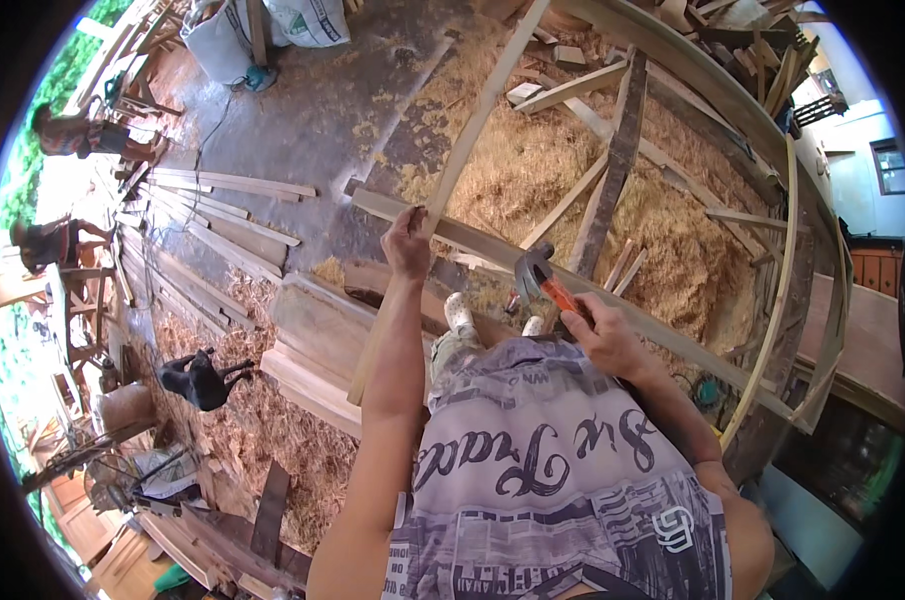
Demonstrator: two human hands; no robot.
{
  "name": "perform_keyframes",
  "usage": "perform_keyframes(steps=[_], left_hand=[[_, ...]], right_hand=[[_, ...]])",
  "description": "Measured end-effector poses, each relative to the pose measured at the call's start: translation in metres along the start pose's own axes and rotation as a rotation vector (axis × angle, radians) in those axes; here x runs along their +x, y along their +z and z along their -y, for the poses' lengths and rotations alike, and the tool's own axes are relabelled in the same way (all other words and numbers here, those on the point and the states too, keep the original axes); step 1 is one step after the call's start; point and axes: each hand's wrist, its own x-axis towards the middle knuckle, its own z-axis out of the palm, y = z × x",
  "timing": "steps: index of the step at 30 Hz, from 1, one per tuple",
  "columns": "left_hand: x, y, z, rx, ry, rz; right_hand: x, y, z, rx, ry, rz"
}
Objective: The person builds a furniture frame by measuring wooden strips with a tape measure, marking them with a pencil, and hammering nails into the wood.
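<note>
My right hand [605, 338] is wrapped round the orange handle of a claw hammer [535, 270]. The hammer's dark metal head sits over a long wooden beam [493, 246] that runs from upper left to lower right in front of me. Further left, my left hand [407, 246] is closed at the spot where a long pale wooden strip [481, 118] crosses this beam. Its fingertips are pressed together at the strip's edge; whatever they pinch is too small to make out. Behind my left forearm the strip carries on toward me.
Sawdust and shavings [513, 165] cover the floor inside the wooden frame. Stacked planks [318, 325] lie at my left, with loose strips [238, 215] beyond. A black dog [201, 380] is on the shavings. Two people [68, 135] are at the far left. White sacks [308, 20] stand at the back.
</note>
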Motion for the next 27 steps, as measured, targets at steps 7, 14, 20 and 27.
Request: perform_keyframes(steps=[7, 14, 20, 27], left_hand=[[0.000, 0.002, 0.001, 0.014, 0.013, -0.014], [0.001, 0.005, 0.004, 0.057, 0.202, -0.037], [-0.002, 0.001, 0.009, 0.075, 0.126, -0.016], [0.004, -0.001, 0.004, 0.166, 0.092, 0.043]], right_hand=[[0.014, -0.004, 0.028, 0.030, -0.271, 0.001], [0.073, 0.011, 0.053, 0.272, -0.208, 0.158], [0.095, 0.030, 0.088, 0.246, -0.310, 0.157], [0.164, 0.066, 0.050, -0.062, -0.182, 0.048]])
